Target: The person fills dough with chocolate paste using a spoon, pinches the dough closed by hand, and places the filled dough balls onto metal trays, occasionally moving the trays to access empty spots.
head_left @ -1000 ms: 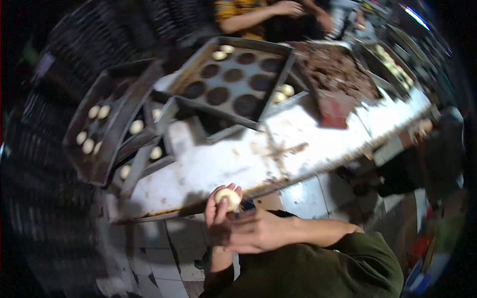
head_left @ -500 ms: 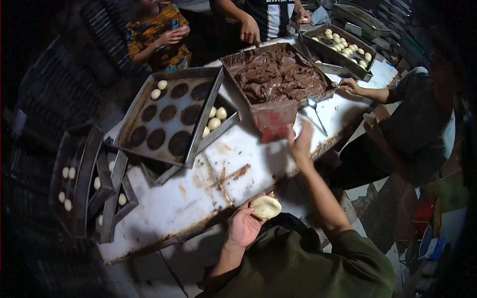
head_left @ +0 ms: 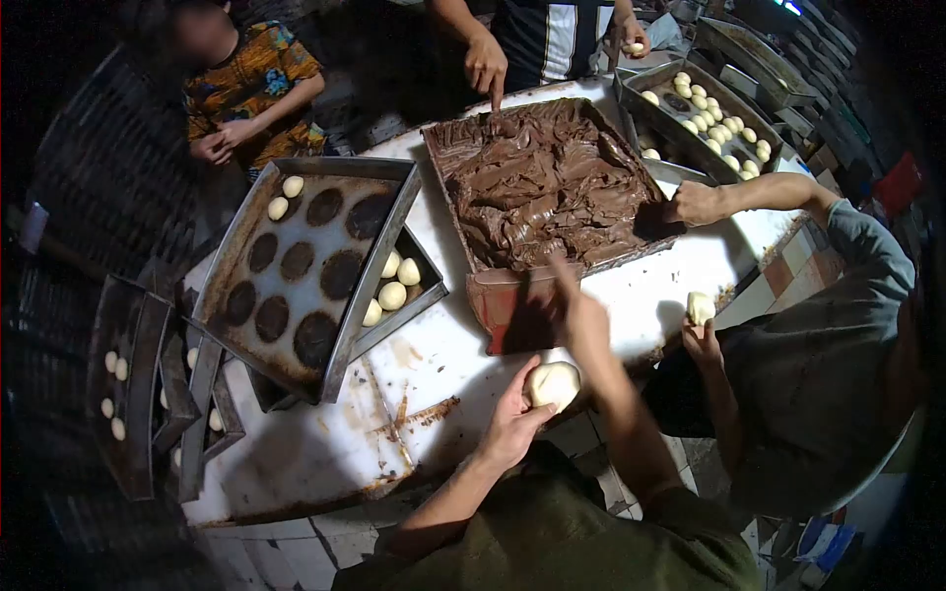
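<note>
Reaching farther since the last view, the right hand [head_left: 583, 320] is now at the near end of the pan [head_left: 480, 300], bringing brown paste [head_left: 552, 187] within reach; blurred, grip cannot be told. Left hand [head_left: 512, 424] holds dough [head_left: 554, 386] before the pan: pale, rounded, slightly uneven.

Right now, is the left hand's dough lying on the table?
No, the left hand holds the dough between thumb and fingers, near the table's edge.
</note>
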`<state>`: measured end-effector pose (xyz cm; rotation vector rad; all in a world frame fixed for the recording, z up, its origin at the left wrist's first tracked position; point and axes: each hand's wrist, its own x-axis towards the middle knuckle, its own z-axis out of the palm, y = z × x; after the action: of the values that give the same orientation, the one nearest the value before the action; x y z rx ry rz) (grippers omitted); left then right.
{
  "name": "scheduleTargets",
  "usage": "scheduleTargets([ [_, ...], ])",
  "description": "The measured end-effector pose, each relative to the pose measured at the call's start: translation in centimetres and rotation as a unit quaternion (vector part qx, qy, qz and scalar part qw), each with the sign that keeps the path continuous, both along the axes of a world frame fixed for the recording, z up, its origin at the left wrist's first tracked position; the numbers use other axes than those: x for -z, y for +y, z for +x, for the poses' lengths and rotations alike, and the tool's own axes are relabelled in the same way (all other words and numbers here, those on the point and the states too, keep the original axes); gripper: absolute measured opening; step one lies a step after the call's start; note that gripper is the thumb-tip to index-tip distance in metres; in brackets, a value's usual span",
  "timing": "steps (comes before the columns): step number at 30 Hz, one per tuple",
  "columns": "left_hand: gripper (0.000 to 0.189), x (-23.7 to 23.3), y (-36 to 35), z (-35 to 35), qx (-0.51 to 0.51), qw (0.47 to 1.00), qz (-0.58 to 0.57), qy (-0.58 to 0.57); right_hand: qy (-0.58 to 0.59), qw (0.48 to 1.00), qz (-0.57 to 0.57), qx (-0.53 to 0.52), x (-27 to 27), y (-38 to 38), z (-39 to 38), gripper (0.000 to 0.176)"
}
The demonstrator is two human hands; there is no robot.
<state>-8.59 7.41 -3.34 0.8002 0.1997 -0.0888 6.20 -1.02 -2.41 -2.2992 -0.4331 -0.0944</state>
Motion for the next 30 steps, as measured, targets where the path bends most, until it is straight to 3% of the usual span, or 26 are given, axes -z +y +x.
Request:
scheduleTargets([
  [1, 0.067, -1.4, 0.7, -0.2, 0.001, 0.998, -0.052, 0.019, -0.011, 0.992, -0.114, 0.059, -1.0, -0.4, 2.9, 0.061],
  [2, 0.061, -1.6, 1.4, -0.6, 0.015, 0.998, -0.067, 0.015, -0.042, 0.989, -0.124, 0.062, -1.8, -1.3, 5.4, 0.059],
  [3, 0.061, -1.9, 2.2, -0.8, 0.013, 0.997, -0.07, 0.014, -0.049, 0.973, -0.205, 0.096, -1.7, -2.1, 8.0, 0.056],
  [5, 0.052, -2.4, 4.0, -1.3, 0.037, 0.984, -0.173, -0.003, -0.075, 0.958, -0.247, 0.126, -2.7, -3.5, 11.3, 0.043],
  [6, 0.046, -2.6, 4.5, -1.6, 0.007, 0.986, -0.165, -0.004, -0.069, 0.962, -0.223, 0.144, -4.2, -3.5, 11.6, 0.031],
  [8, 0.044, -2.9, 5.8, -2.2, -0.027, 0.99, -0.14, 0.021, -0.016, 0.943, -0.292, 0.159, -3.7, -3.1, 13.3, 0.021],
  [13, 0.038, -3.6, 8.4, -2.4, -0.092, 0.991, -0.081, 0.057, -0.07, 0.937, -0.331, 0.088, -1.3, -2.3, 12.3, 0.023],
  [14, 0.035, -3.3, 8.9, -2.1, -0.1, 0.989, -0.088, 0.06, 0.069, 0.975, -0.212, 0.021, -2.6, -1.8, 11.1, 0.025],
  [15, 0.035, -3.2, 9.3, -1.6, -0.099, 0.989, -0.088, 0.059, 0.203, 0.975, -0.083, -0.046, -3.9, -1.2, 10.0, 0.028],
  [17, 0.033, -3.4, 10.1, -0.2, -0.131, 0.986, -0.09, 0.052, 0.311, 0.934, 0.155, -0.087, -5.5, -0.1, 6.4, 0.035],
  [19, 0.034, -3.6, 10.8, 1.4, -0.155, 0.982, -0.09, 0.054, 0.312, 0.9, 0.254, -0.168, -6.3, 0.9, 2.5, 0.036],
  [21, 0.035, -5.4, 11.3, 2.7, -0.147, 0.98, -0.128, 0.034, 0.239, 0.9, 0.301, -0.205, -6.8, 2.8, -1.9, 0.039],
  [22, 0.038, -6.0, 11.6, 3.0, -0.118, 0.982, -0.15, 0.004, 0.02, 0.952, 0.199, -0.232, -7.5, 3.8, -3.1, 0.041],
  [23, 0.039, -7.1, 11.6, 3.2, -0.114, 0.977, -0.178, -0.013, 0.007, 0.951, 0.202, -0.234, -6.3, 4.0, -3.7, 0.045],
  [25, 0.04, -8.7, 12.4, 3.0, -0.079, 0.972, -0.218, -0.044, -0.129, 0.949, 0.118, -0.262, -4.3, 4.0, -3.6, 0.049],
  [27, 0.042, -7.8, 13.5, 2.5, -0.088, 0.96, -0.264, -0.037, -0.165, 0.934, 0.149, -0.279, -2.1, 3.5, -2.5, 0.056],
  [30, 0.051, -5.7, 15.1, 0.1, -0.131, 0.951, -0.276, -0.044, -0.217, 0.934, 0.07, -0.276, 0.9, 0.2, -0.5, 0.062],
])
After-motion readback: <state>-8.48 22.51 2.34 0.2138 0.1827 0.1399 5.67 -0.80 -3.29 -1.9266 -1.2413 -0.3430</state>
